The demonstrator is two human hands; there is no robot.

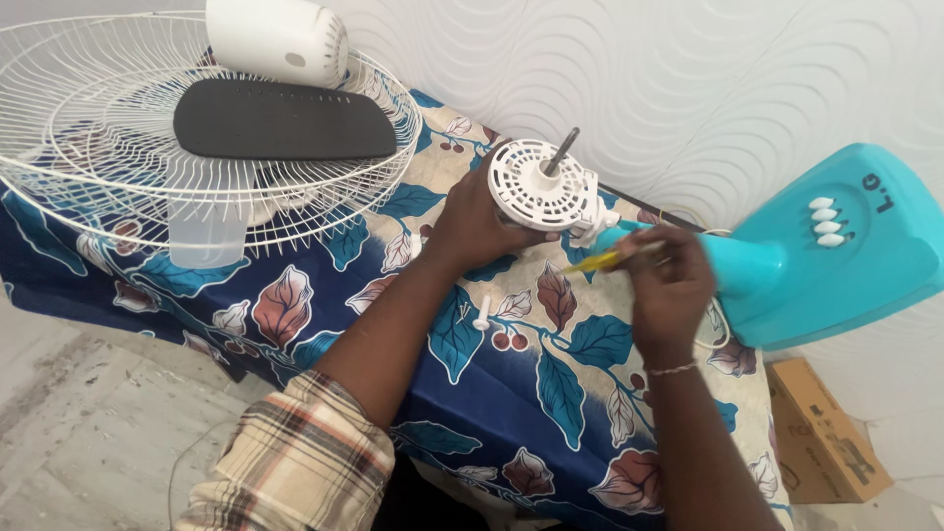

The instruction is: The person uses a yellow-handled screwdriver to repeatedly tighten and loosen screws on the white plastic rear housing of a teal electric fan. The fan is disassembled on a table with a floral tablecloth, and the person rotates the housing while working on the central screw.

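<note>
A white round fan motor housing (539,185) with a metal shaft (561,150) lies on the leaf-patterned cloth. My left hand (470,224) grips its left side. My right hand (669,280) holds a yellow-handled screwdriver (602,261) whose tip points at the joint between the motor and the turquoise fan neck (733,265). The turquoise fan base (851,246), with white push buttons, lies on its side to the right. A small white plastic pin (482,313) lies on the cloth below the motor.
A white wire fan guard (98,162) lies at the back left with a black flat panel (285,120) and a white motor cover (278,39) on it. A cardboard box (821,433) sits on the floor to the right. A textured white wall stands behind.
</note>
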